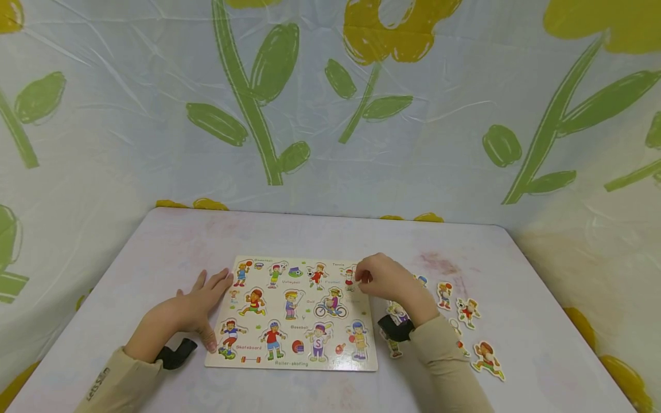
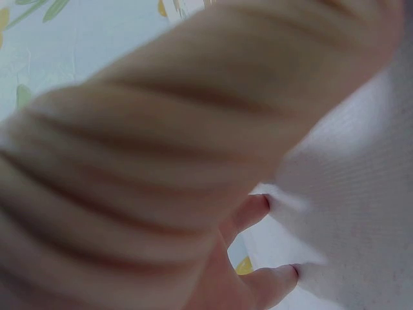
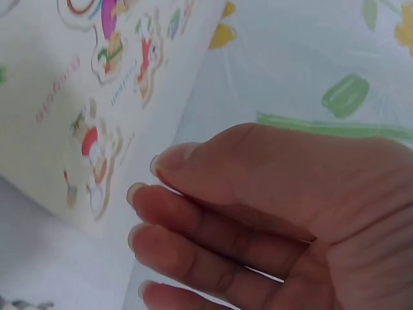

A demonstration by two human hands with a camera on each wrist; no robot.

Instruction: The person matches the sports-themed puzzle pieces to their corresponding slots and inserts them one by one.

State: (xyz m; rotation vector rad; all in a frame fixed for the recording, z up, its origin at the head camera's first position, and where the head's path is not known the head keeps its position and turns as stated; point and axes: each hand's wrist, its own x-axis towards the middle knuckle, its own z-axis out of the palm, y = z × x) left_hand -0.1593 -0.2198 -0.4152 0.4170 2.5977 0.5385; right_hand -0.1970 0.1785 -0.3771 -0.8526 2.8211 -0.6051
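A wooden puzzle board [image 1: 275,311] with pictures of children at sports lies flat on the table. My left hand [image 1: 190,310] is at its left edge, fingers spread, with the thumb at the lower left corner. In the left wrist view a sleeve covers most of the picture, and only some fingers [image 2: 271,285] show. At the board's upper right corner, my right hand [image 1: 386,279] hovers beside the tennis figure [image 1: 349,279]. The right wrist view shows its fingers [image 3: 168,248] loosely bent and the thumb near them, with nothing visible between.
Several loose puzzle pieces lie right of the board, among them a runner [image 1: 486,360], a football player [image 1: 468,312] and a basketball player [image 1: 444,295]. The right forearm partly covers others. A flower-printed curtain [image 1: 423,166] hangs behind the table [image 1: 191,241].
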